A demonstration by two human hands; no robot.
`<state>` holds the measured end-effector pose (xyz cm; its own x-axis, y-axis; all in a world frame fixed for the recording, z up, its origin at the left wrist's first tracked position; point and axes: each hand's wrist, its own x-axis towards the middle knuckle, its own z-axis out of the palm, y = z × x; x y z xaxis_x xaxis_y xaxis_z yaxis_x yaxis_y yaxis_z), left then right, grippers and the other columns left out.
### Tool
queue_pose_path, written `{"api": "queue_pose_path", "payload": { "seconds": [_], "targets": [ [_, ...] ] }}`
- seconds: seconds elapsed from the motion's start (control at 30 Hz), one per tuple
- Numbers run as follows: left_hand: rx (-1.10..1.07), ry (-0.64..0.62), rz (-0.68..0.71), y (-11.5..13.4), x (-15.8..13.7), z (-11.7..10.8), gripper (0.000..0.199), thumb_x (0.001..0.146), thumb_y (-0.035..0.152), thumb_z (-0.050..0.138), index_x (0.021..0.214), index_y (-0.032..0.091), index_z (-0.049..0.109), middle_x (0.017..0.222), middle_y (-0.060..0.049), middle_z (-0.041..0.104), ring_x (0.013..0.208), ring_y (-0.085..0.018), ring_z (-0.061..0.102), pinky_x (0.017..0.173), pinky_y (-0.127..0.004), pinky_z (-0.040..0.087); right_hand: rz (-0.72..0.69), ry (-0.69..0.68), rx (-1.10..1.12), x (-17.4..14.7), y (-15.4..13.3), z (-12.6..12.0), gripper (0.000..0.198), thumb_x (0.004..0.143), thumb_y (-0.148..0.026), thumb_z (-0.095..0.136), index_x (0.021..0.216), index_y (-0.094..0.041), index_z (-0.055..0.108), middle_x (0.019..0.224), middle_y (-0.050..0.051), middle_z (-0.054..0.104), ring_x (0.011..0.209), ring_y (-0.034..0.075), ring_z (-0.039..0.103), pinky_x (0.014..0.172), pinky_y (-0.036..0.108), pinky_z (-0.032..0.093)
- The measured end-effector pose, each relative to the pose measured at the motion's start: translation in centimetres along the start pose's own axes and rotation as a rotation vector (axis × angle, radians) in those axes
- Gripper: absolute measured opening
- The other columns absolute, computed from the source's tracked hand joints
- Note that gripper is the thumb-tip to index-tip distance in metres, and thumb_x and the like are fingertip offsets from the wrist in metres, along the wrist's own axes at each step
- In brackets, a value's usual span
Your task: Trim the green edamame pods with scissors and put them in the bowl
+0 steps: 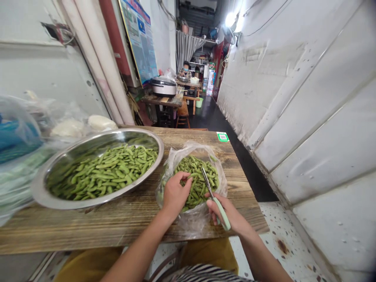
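Left hand: your left hand [175, 192] is over the near-left part of the bag, thumb and forefinger pinching a slim, curved green pod [194, 175]; a fingertip grip, likely because something this small needs no more.

Right hand: and here's your right hand [227, 211], its grip wrapped around the pale-green handles of the steel-bladed scissors [207, 183]. The blades slant up and forward, tips over the pods, probably held that way to keep the points off your other fingers. Whether the blades are parted, you can't tell from here.

Bag: between your hands, the crumpled clear plastic bag [223, 182] sits on the table straight ahead of you, its mouth pushed wide. That seems to leave the heaped green pods [196, 201] inside within easy reach of both hands.

Bowl: over on your left, a wide, shiny silver metal bowl [39, 188] carries a second heap of green pods [114, 168], just beside the bag; close enough, it appears, for a short reach from your left side.

Table: all of it rests on the brown wood-grain table [120, 227], with a small green-and-white QR card [223, 136] at the far right corner, well clear of your scissors.
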<state>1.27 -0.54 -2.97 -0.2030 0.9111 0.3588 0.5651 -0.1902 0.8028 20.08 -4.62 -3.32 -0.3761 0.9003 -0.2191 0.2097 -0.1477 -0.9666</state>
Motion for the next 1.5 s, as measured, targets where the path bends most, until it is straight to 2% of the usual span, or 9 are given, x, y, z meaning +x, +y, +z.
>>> {"api": "queue_pose_path", "payload": {
  "seconds": [0.1,0.3,0.53,0.67,0.87,1.03,1.2,1.33,1.5],
  "targets": [
    [-0.012,0.018,-0.009,0.5,-0.4,-0.4,0.011,0.077,0.026,0.059,0.079,0.020,0.068,0.077,-0.001,0.071,0.073,-0.017,0.065,0.071,-0.028,0.048,0.011,-0.014,0.000,0.0,-0.5,0.3,0.051,0.082,-0.058,0.055,0.109,-0.016,0.051,0.061,-0.006,0.046,0.042,0.008,0.043,0.040,0.020,0.040],
    [-0.040,-0.038,-0.036,0.8,-0.9,-0.5,0.012,0.076,0.027,0.060,0.075,0.019,0.068,0.078,-0.002,0.073,0.074,-0.017,0.066,0.070,-0.027,0.048,0.013,-0.034,0.003,0.0,-1.0,0.7,0.047,0.082,-0.058,0.055,0.102,-0.016,0.053,0.061,-0.006,0.048,0.041,0.007,0.046,0.036,0.018,0.039],
    [-0.099,-0.009,-0.074,0.1,-1.0,-0.1,0.012,0.075,0.028,0.060,0.077,0.018,0.067,0.076,-0.002,0.071,0.072,-0.016,0.065,0.070,-0.027,0.049,0.062,-0.033,0.137,0.6,-0.6,0.9,0.044,0.076,-0.057,0.063,0.093,-0.017,0.054,0.050,-0.011,0.040,0.031,0.004,0.037,0.028,0.014,0.036],
    [-0.175,-0.001,-0.091,-0.3,-0.5,-0.4,0.013,0.074,0.029,0.061,0.078,0.018,0.066,0.077,-0.002,0.071,0.072,-0.016,0.065,0.070,-0.027,0.049,0.039,-0.016,0.142,0.8,-0.1,0.5,0.045,0.076,-0.054,0.064,0.098,-0.016,0.054,0.051,-0.010,0.043,0.033,0.004,0.040,0.029,0.014,0.037],
    [-0.142,-0.094,-0.053,-0.3,-0.1,-1.1,0.013,0.074,0.027,0.060,0.081,0.020,0.069,0.077,-0.001,0.071,0.068,-0.015,0.062,0.068,-0.027,0.048,0.018,-0.036,0.068,0.3,-0.5,0.5,0.047,0.077,-0.053,0.065,0.103,-0.015,0.054,0.048,-0.011,0.041,0.035,0.005,0.039,0.033,0.014,0.038],
    [-0.367,-0.103,-0.203,-0.1,0.0,-1.0,0.020,0.068,0.031,0.066,0.082,0.017,0.070,0.074,-0.002,0.071,0.067,-0.015,0.063,0.066,-0.026,0.048,0.023,-0.091,0.012,0.0,-0.5,0.9,0.045,0.078,-0.054,0.063,0.101,-0.016,0.054,0.049,-0.009,0.044,0.034,0.005,0.040,0.031,0.014,0.033],
    [-0.602,-0.018,-0.376,-0.2,0.2,-1.0,0.034,0.063,0.037,0.072,0.087,0.014,0.071,0.084,-0.006,0.073,0.074,-0.016,0.064,0.070,-0.027,0.049,0.055,-0.130,-0.007,0.1,0.2,1.4,0.047,0.078,-0.054,0.063,0.106,-0.016,0.055,0.048,-0.009,0.044,0.035,0.007,0.042,0.032,0.016,0.036],
    [-0.677,-0.032,-0.344,0.0,0.1,-1.4,0.032,0.069,0.039,0.067,0.089,0.014,0.067,0.088,-0.006,0.072,0.074,-0.016,0.064,0.066,-0.025,0.048,0.034,-0.083,-0.008,0.1,-0.1,1.4,0.053,0.077,-0.056,0.062,0.109,-0.015,0.054,0.054,-0.008,0.044,0.037,0.007,0.041,0.035,0.017,0.037],
    [-0.505,-0.125,-0.324,0.3,-0.3,-1.7,0.035,0.073,0.039,0.064,0.097,0.014,0.069,0.077,-0.005,0.072,0.064,-0.016,0.063,0.063,-0.027,0.049,-0.030,-0.069,-0.167,-0.2,-1.4,0.5,0.054,0.081,-0.053,0.060,0.117,-0.014,0.053,0.067,-0.004,0.046,0.048,0.007,0.042,0.044,0.018,0.038]
  ]
}}
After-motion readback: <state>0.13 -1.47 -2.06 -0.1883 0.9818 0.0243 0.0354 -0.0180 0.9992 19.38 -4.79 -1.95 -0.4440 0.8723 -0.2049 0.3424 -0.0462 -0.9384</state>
